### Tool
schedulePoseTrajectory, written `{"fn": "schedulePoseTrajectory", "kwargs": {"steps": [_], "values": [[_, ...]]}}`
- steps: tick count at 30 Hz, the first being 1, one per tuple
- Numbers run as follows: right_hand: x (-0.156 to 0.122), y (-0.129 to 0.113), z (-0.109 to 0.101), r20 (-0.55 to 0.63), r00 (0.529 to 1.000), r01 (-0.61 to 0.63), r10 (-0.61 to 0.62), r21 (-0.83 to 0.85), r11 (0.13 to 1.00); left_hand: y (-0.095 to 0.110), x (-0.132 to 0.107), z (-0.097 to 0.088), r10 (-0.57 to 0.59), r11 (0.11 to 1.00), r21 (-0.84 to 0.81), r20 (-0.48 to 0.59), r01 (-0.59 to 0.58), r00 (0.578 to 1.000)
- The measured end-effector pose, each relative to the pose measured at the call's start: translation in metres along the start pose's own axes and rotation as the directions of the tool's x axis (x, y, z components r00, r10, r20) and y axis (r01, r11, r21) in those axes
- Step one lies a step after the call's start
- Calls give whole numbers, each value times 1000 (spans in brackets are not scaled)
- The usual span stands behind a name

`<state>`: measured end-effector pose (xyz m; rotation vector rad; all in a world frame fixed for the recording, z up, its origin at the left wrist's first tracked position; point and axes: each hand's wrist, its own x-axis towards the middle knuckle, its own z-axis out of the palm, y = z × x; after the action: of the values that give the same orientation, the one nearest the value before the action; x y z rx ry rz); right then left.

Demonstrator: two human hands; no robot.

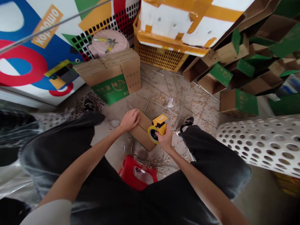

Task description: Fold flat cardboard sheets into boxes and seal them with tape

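Here, tape dispenser (159, 120) and carton (142, 129).
Right hand (166, 139) closes fingers around the former; left hand (129, 120), fingers half-bent, touches the latter.

Closed brown carton (142, 136), yellow tape dispenser (161, 123) at right edge.

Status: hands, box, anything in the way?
Left hand on box. Right hand grips tape dispenser by the box. White scrap nearby, off the box.

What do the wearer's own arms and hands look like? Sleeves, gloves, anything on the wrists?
Left hand and right hand are ungloved; no watch or bracelet visible. Both forearms are uncovered. A plain pale grey sleeve ends near the left elbow; the right sleeve is out of frame.
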<state>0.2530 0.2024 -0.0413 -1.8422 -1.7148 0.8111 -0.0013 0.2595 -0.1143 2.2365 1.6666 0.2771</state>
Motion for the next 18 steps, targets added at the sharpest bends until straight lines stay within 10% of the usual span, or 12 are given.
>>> {"fn": "schedulePoseTrajectory", "kwargs": {"steps": [6,18], "values": [[13,0,-11,42,999,-2,2,-2,1000,-12,-29,-11,-402,879,-226,123,420,907],[20,-29,1,143,983,124,-115,-57,991,-1,-26,-4,-465,830,-206,258,518,847]]}}
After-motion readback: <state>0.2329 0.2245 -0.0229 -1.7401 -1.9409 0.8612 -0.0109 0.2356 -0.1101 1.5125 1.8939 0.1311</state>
